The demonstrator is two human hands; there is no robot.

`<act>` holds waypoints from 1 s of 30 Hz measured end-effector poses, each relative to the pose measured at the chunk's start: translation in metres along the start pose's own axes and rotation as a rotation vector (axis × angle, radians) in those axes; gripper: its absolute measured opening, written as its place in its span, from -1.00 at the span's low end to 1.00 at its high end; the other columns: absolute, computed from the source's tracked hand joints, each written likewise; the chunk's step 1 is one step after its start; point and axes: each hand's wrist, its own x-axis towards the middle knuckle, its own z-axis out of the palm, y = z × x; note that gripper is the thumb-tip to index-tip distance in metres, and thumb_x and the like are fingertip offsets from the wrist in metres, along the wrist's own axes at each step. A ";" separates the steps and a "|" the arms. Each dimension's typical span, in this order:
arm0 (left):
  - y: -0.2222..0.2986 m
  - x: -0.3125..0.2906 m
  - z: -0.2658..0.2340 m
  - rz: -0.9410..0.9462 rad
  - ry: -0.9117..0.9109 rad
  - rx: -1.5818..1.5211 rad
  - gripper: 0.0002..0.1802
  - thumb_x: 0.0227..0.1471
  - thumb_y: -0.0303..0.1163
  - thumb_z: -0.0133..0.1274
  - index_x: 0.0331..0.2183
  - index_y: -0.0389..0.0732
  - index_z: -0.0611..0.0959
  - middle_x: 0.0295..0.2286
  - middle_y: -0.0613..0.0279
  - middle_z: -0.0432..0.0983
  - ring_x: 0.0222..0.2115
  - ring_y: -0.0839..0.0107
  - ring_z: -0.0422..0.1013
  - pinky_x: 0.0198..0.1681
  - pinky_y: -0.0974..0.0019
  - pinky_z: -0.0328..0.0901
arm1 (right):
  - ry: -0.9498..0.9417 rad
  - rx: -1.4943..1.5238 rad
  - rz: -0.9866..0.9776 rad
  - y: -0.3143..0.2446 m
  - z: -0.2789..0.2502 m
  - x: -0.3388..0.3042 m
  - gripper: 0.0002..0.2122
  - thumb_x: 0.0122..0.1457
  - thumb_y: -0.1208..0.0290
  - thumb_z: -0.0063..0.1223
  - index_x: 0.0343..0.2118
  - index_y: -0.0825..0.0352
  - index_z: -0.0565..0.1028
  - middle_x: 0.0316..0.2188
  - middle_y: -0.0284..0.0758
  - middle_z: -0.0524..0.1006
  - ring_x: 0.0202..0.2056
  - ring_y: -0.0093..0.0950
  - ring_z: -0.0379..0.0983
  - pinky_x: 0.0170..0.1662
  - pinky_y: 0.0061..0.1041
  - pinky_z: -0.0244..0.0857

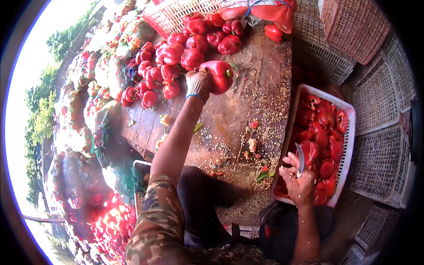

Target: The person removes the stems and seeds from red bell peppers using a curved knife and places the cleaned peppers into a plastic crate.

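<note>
- I see the knit-gloved left hand [198, 84] clamped on a glossy, lobed red bell pepper [217, 77] above the worn, seed-strewn tabletop [221, 132].
- Well apart from it, the bare right hand [299, 182] grips a curved metal-bladed knife [301, 159] over a slatted plastic crate [349, 132] of slick-looking pepper pieces [327, 168].
- Beyond the left hand, I make out smooth, rounded whole peppers [172, 54] heaped together.
</note>
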 end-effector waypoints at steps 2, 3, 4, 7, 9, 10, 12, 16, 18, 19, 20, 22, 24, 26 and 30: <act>-0.016 -0.055 -0.018 0.373 -0.113 0.433 -0.85 0.17 -0.37 0.03 -0.33 -0.24 0.59 -0.49 0.31 0.49 -0.50 0.49 0.44 -0.49 0.32 0.33 | 0.039 0.080 -0.161 -0.002 0.016 0.007 -0.41 0.11 0.40 0.35 0.16 0.49 0.35 -0.10 -0.17 0.55 -0.27 -0.56 0.53 -0.23 -0.59 0.44; -0.033 -0.081 -0.025 0.578 -0.174 0.706 -0.87 0.17 -0.38 0.02 -0.31 -0.24 0.59 -0.48 0.29 0.50 -0.49 0.48 0.44 -0.48 0.32 0.34 | 0.052 0.226 -0.124 -0.016 0.028 0.007 -0.33 0.08 0.35 0.37 0.21 0.47 0.29 -0.04 -0.15 0.52 -0.19 -0.51 0.52 -0.18 -0.56 0.48; -0.050 -0.107 -0.032 0.809 -0.189 0.952 -0.88 0.18 -0.40 0.02 -0.28 -0.23 0.59 -0.46 0.28 0.51 -0.48 0.47 0.45 -0.47 0.31 0.35 | 0.031 0.258 -0.139 -0.021 0.036 0.007 -0.27 0.07 0.32 0.38 0.24 0.45 0.24 0.01 -0.11 0.49 -0.06 -0.41 0.50 -0.16 -0.50 0.51; -0.051 -0.214 -0.003 0.576 -0.361 0.630 -0.82 0.10 -0.50 0.04 -0.20 -0.24 0.59 -0.41 0.22 0.55 -0.44 0.46 0.49 -0.39 0.33 0.39 | 0.106 0.026 -0.410 -0.023 0.033 0.006 -0.28 0.07 0.32 0.38 0.25 0.41 0.25 0.05 -0.06 0.47 0.05 -0.34 0.47 0.04 -0.39 0.43; 0.005 -0.284 0.005 -0.119 -0.421 -0.266 -0.64 -0.05 -0.63 0.09 -0.13 -0.35 0.57 -0.34 0.16 0.59 -0.38 0.41 0.52 -0.29 0.35 0.44 | 0.056 0.180 -0.320 -0.021 0.015 -0.008 -0.35 0.07 0.39 0.35 0.21 0.43 0.31 0.03 -0.10 0.51 0.02 -0.40 0.49 0.08 -0.42 0.38; 0.025 -0.292 -0.005 -0.224 -0.511 -0.283 -0.60 -0.09 -0.66 0.12 -0.11 -0.39 0.56 -0.32 0.15 0.59 -0.36 0.40 0.52 -0.27 0.34 0.45 | 0.023 0.248 -0.306 -0.027 0.005 -0.016 -0.40 0.07 0.44 0.33 0.18 0.45 0.35 0.01 -0.13 0.54 -0.01 -0.44 0.50 0.08 -0.44 0.37; 0.067 -0.298 -0.025 -0.262 -0.747 -0.138 -0.39 -0.27 -0.72 0.26 -0.06 -0.44 0.54 -0.29 0.10 0.61 -0.29 0.37 0.53 -0.17 0.31 0.45 | -0.082 0.172 -0.340 -0.033 -0.024 -0.029 -0.43 0.07 0.46 0.32 0.16 0.46 0.38 -0.04 -0.17 0.57 -0.05 -0.49 0.51 0.04 -0.50 0.39; 0.087 -0.313 -0.029 0.134 -1.153 0.162 -0.15 -0.33 -0.52 0.41 0.08 -0.37 0.46 -0.01 0.15 0.49 0.02 0.38 0.39 0.15 0.26 0.28 | -0.266 0.118 -0.328 -0.038 -0.051 -0.041 -0.46 0.02 0.50 0.34 0.12 0.39 0.47 0.00 -0.23 0.58 -0.02 -0.51 0.51 0.06 -0.51 0.36; 0.090 -0.324 -0.025 0.201 -1.211 0.067 -0.11 -0.34 -0.43 0.42 0.10 -0.35 0.45 0.04 0.10 0.42 0.08 0.31 0.35 0.20 0.23 0.22 | -0.331 -0.004 -0.399 -0.037 -0.057 -0.042 -0.50 -0.01 0.53 0.36 0.07 0.34 0.52 0.02 -0.24 0.58 0.01 -0.51 0.50 0.10 -0.49 0.34; 0.091 -0.330 -0.021 0.234 -1.238 0.019 -0.09 -0.34 -0.39 0.43 0.11 -0.33 0.44 0.07 0.07 0.39 0.11 0.28 0.33 0.23 0.22 0.19 | -0.340 0.044 -0.391 -0.035 -0.059 -0.039 -0.50 -0.01 0.53 0.36 0.06 0.35 0.52 0.00 -0.23 0.59 0.00 -0.51 0.51 0.09 -0.49 0.34; 0.088 -0.336 -0.019 0.386 -1.253 0.179 -0.07 -0.33 -0.36 0.44 0.12 -0.33 0.42 0.07 0.06 0.38 0.12 0.26 0.32 0.25 0.20 0.16 | -0.357 0.097 -0.369 -0.030 -0.057 -0.039 -0.51 -0.01 0.53 0.36 0.06 0.36 0.52 -0.01 -0.22 0.60 -0.01 -0.52 0.51 0.08 -0.49 0.35; 0.083 -0.348 -0.012 0.716 -1.237 0.487 -0.02 -0.31 -0.30 0.46 0.15 -0.33 0.38 0.08 0.03 0.36 0.14 0.23 0.29 0.28 0.18 0.10 | -0.368 0.112 -0.312 -0.027 -0.056 -0.042 -0.54 0.00 0.53 0.36 0.02 0.39 0.53 -0.08 -0.22 0.63 -0.05 -0.52 0.55 0.03 -0.50 0.39; 0.082 -0.354 -0.015 0.217 -1.144 0.157 -0.01 -0.32 -0.45 0.43 0.18 -0.34 0.33 0.09 0.07 0.36 0.12 0.30 0.32 0.25 0.23 0.18 | -0.328 0.088 -0.310 -0.022 -0.056 -0.041 -0.56 0.01 0.47 0.39 -0.01 0.39 0.55 -0.13 -0.24 0.65 -0.10 -0.54 0.57 -0.01 -0.52 0.42; 0.071 -0.360 -0.020 0.042 -1.028 -0.086 -0.02 -0.34 -0.58 0.38 0.18 -0.34 0.33 0.08 0.10 0.39 0.10 0.34 0.35 0.21 0.27 0.25 | -0.315 0.106 -0.306 -0.018 -0.053 -0.041 -0.57 0.01 0.46 0.40 -0.02 0.39 0.56 -0.14 -0.24 0.65 -0.11 -0.55 0.57 -0.01 -0.52 0.43; 0.062 -0.373 -0.024 0.062 -0.857 0.197 -0.10 -0.39 -0.63 0.34 0.10 -0.30 0.41 -0.02 0.14 0.50 0.01 0.36 0.43 0.12 0.30 0.32 | -0.326 0.199 -0.273 -0.016 -0.047 -0.040 -0.58 0.01 0.48 0.40 -0.02 0.41 0.56 -0.16 -0.24 0.66 -0.10 -0.55 0.56 0.01 -0.53 0.41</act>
